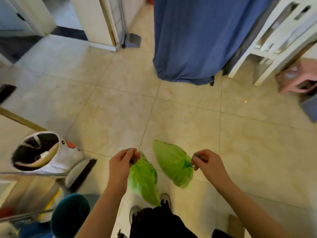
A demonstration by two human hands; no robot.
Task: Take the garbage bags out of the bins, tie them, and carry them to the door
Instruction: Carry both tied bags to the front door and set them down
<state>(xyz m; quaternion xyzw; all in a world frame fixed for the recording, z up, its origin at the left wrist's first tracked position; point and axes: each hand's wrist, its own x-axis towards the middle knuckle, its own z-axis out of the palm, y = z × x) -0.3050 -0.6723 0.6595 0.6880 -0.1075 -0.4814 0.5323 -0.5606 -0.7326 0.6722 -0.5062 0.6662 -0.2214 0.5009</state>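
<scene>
Thin green plastic, gathered into dark knotted necks, being pinched on both sides. Fingers (133, 154) of the left hand (121, 166) pressing together on the tied neck of the nearer crumpled lime-green garbage bag (143, 179); fingertips (195, 162) of the right hand (208, 164) closing likewise on the drawstring knot of the second lime-green garbage bag (172, 164). Both bags hanging clear of the glossy beige tiled floor (188, 117), just beside each other, above the grey sneakers (165, 199) near the bottom edge of the floor in view.

Judging by the limp film and small bulk: light, soft, slippery, likely to tear if snagged. Best taken at the bunched knot, where the plastic is thickest, not at the thin belly.

Farther out: a white fabric basket with a bird face (42, 154) standing open toward the floor's left edge, a round teal bin (70, 214) at the bottom-left corner, a blue hanging curtain (197, 40) at the far edge, white furniture legs (253, 54) toward the far-right corner. No door identifiable for certain; carrying seemingly under way, bags already tied.
</scene>
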